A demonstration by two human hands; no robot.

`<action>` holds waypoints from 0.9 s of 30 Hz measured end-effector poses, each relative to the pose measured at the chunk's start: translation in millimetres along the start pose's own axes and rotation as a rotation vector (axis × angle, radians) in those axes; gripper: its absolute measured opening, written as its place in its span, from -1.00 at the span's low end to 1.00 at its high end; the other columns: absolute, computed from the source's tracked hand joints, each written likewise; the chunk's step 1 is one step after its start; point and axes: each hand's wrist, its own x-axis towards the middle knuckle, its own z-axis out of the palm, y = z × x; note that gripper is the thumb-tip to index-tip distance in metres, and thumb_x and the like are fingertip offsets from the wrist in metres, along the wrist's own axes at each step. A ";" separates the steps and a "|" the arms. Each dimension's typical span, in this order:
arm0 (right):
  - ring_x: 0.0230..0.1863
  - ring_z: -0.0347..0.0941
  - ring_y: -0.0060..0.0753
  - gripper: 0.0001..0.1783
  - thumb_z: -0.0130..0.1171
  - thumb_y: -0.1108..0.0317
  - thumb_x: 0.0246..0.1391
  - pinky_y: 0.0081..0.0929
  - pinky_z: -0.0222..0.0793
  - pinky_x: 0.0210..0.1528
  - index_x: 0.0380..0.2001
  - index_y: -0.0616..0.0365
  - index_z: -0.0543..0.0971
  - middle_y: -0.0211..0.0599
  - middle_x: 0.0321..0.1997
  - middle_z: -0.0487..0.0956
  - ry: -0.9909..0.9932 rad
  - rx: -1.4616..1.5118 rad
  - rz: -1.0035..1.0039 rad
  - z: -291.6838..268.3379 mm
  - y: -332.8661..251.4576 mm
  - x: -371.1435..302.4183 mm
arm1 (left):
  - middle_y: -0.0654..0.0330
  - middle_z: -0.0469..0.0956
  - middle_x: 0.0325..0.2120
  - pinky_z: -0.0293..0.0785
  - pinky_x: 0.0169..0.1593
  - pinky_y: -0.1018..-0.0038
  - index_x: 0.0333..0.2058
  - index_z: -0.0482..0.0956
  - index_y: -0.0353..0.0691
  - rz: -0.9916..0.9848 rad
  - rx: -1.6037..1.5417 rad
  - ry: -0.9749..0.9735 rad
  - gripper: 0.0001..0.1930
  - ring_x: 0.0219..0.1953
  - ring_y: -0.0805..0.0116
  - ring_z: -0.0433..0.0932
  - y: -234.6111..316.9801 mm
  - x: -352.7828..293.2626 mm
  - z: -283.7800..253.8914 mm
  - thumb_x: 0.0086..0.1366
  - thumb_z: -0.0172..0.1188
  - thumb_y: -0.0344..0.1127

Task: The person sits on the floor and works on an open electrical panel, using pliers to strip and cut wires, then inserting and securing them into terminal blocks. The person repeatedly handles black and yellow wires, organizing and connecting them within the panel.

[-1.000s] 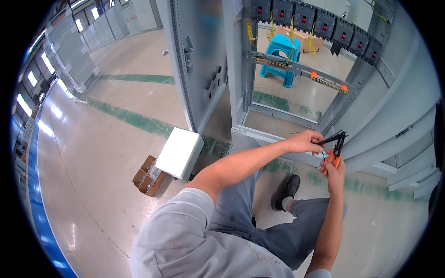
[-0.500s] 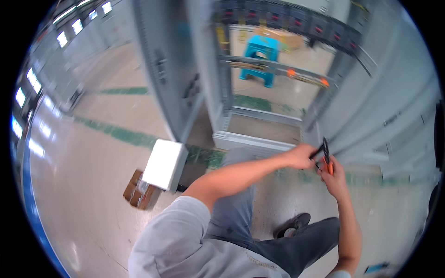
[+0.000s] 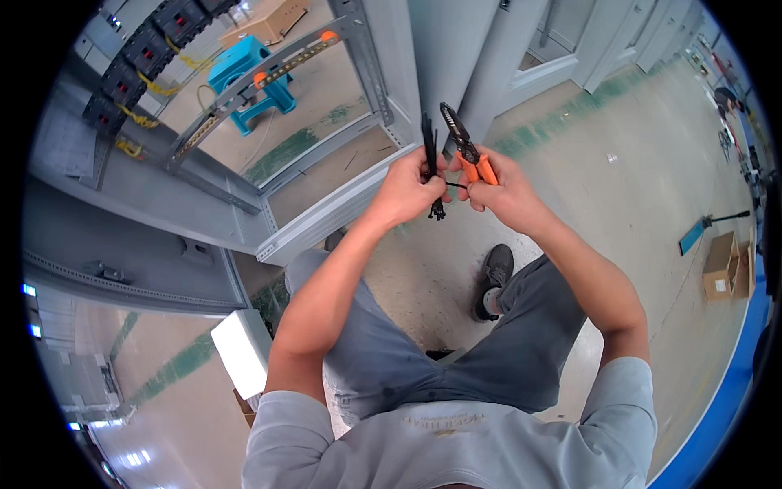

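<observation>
My left hand [image 3: 406, 191] is closed round a bundle of black cable ties [image 3: 429, 145], whose ends stick out above and below the fist. Beside it, my right hand [image 3: 511, 194] grips a pair of orange-handled wire strippers [image 3: 478, 169], with their dark jaws pointing up and away from me. A single black tie [image 3: 457, 186] spans the small gap between the hands, its right end at my right fingertips. Both hands hover above the floor, in front of the grey cabinet frame [image 3: 342, 196].
Dark breakers [image 3: 147, 49] with yellow wires line the cabinet at the left. A blue stool [image 3: 236, 61] stands behind the frame. Near my left elbow is a white box [image 3: 242, 350]. Cardboard boxes [image 3: 721, 265] and a blue-headed tool [image 3: 692, 235] lie on the floor at right.
My view has swung to the right, so the cabinet now appears farther left. The hands are now more upright before me, and the tie bundle in the left one shows clearly.
</observation>
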 end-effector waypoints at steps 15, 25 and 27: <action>-0.37 0.35 -0.66 -0.65 0.30 0.32 0.15 -0.60 0.33 -0.25 -0.04 0.20 0.52 -0.49 -0.40 0.46 0.295 -0.162 -0.271 -102.2 21.5 2.9 | 0.20 0.49 -0.37 0.62 -0.24 0.35 0.07 0.43 -0.34 -0.084 -0.708 -0.061 -0.70 -0.37 0.38 0.54 -12.9 10.0 51.9 0.50 0.04 -0.27; -0.24 0.33 -0.63 -0.21 0.66 0.21 -0.21 -0.58 0.35 -0.12 0.06 0.20 0.44 -0.50 -0.27 0.43 0.022 -0.225 -0.352 -113.7 34.8 -20.1 | 0.18 0.56 -0.33 0.65 0.00 0.31 0.03 0.43 -0.33 0.014 -1.024 0.331 -0.74 -0.26 0.32 0.61 14.4 40.7 95.0 0.52 0.05 -0.27; -0.23 0.34 -0.60 -0.08 0.72 0.17 -0.34 -0.52 0.39 -0.12 0.09 0.18 0.42 -0.49 -0.24 0.44 0.052 -0.281 -0.407 -115.9 42.9 -19.8 | 0.21 0.53 -0.36 0.64 -0.06 0.34 0.00 0.43 -0.31 0.031 -1.002 0.333 -0.76 -0.28 0.35 0.58 21.0 43.8 113.4 0.52 0.05 -0.26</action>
